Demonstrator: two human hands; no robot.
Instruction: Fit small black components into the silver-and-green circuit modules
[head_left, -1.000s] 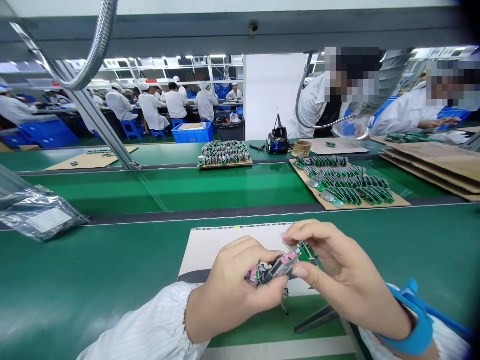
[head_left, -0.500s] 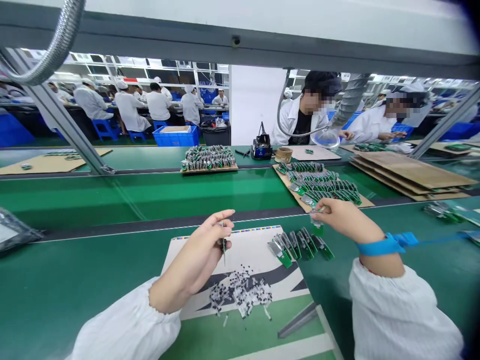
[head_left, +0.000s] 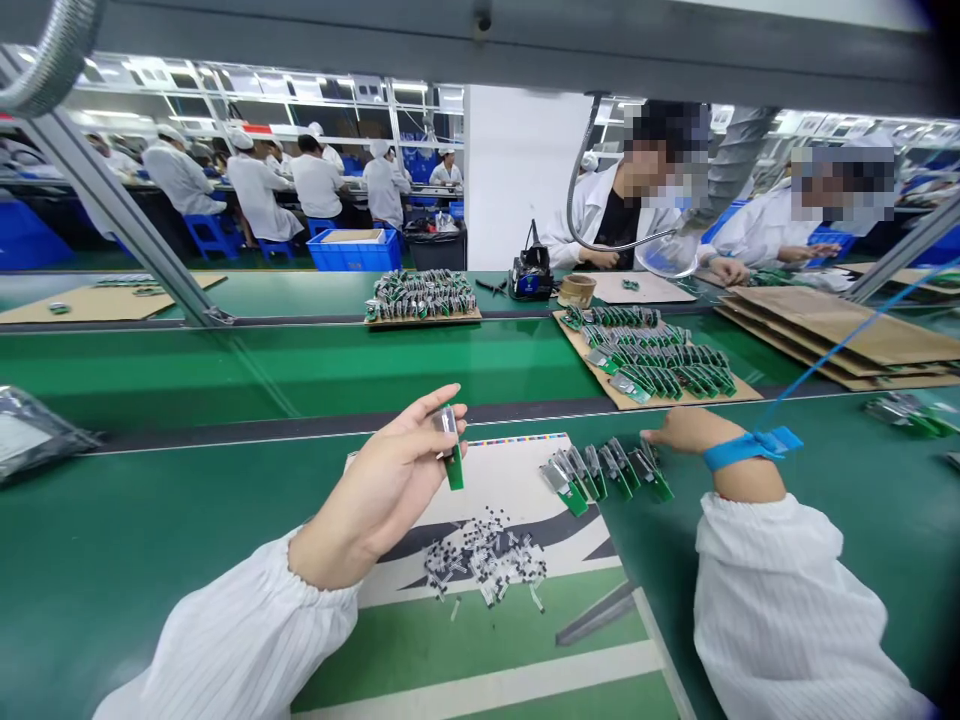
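My left hand (head_left: 390,480) pinches a small green circuit board (head_left: 454,468) with a silver metal part, tilted between thumb and fingers above a printed sheet (head_left: 480,690). On that sheet lies a loose heap of tiny clear pieces with black ends (head_left: 487,565). A row of similar circuit boards (head_left: 600,475) leans across the sheet's right edge. My right hand (head_left: 686,432), wearing a blue wrist strap (head_left: 750,448), is closed at the far right end of this row. Its fingertips are mostly hidden, so what they hold cannot be made out.
Beyond the dark rail, a cardboard sheet (head_left: 619,398) bears rows of boards; another board stack (head_left: 424,298) stands farther left. Stacked cardboard (head_left: 847,335) lies right. A plastic bag (head_left: 37,435) sits at left. Co-workers in white sit opposite, behind a magnifier lens (head_left: 666,255).
My left hand has turned the circuit board so its silver face shows. My right hand, earlier holding a board near the cardboard sheet, has shifted right to the row's end. The view has tilted slightly.
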